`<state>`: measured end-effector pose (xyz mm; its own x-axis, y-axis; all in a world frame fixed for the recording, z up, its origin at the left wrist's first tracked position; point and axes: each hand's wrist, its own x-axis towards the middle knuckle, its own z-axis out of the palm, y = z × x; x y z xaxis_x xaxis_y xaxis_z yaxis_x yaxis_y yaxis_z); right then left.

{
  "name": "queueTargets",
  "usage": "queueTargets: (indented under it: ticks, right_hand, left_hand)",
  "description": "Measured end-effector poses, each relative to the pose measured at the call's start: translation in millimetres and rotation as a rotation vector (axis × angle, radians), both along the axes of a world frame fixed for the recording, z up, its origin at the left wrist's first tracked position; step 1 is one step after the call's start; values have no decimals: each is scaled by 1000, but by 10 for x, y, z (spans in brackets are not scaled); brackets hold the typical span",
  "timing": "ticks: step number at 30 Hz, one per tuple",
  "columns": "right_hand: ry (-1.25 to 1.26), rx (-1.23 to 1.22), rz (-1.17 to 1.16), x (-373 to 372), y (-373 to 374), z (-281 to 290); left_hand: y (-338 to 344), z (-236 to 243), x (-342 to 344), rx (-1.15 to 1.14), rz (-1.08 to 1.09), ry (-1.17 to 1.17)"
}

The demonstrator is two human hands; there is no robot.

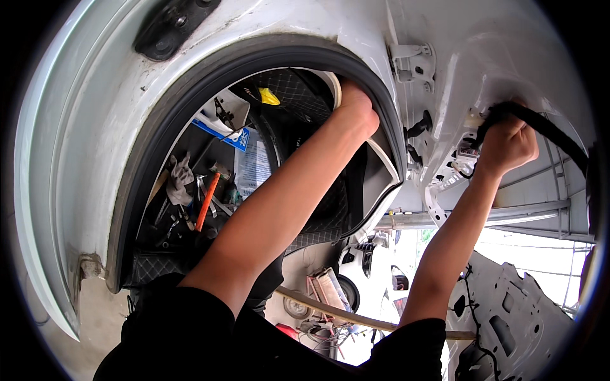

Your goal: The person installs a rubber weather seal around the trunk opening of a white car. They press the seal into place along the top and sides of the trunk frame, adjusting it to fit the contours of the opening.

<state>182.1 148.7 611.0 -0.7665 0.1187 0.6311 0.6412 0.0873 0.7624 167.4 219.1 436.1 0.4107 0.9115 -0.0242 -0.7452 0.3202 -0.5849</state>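
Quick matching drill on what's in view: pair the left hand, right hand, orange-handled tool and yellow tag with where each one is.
1. left hand
2. right hand
3. orange-handled tool
4. yellow tag

A. lying among tools on the car floor
B. closed on the black cable
C. at the top of the door opening, behind the rubber seal
D. on the quilted black lining

Pairs: 1-C, 2-B, 3-A, 4-D

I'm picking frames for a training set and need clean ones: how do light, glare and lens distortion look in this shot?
Head view: strong fisheye, the black rubber door seal bows and the corners go black; daylight beyond the open door panel is blown out; the cabin floor with tools sits in shadow; both hands, left and right, are sharp.
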Motion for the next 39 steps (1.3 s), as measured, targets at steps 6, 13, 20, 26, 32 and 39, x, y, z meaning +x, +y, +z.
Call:
queueTargets:
  ticks: [6, 13, 20, 26, 32, 39]
  right_hand:
    - [18, 19, -39, 41, -19, -8]
    - [15, 29, -58, 55, -23, 7]
    - [32, 38, -70, 62, -7, 8]
    - [42, 37, -78, 64, -15, -20]
    - [52, 40, -78, 100, 9, -30]
    - [47, 47, -76, 100, 28, -27]
  left_hand:
    - [-21, -2, 10, 40, 3, 60]
    - [25, -11, 32, 16, 1, -10]
    - [50, 0, 41, 61, 82, 18]
    - [69, -41, 109, 79, 77, -28]
    - [10, -19, 98, 25, 77, -10]
    - [22, -16, 38, 76, 74, 5]
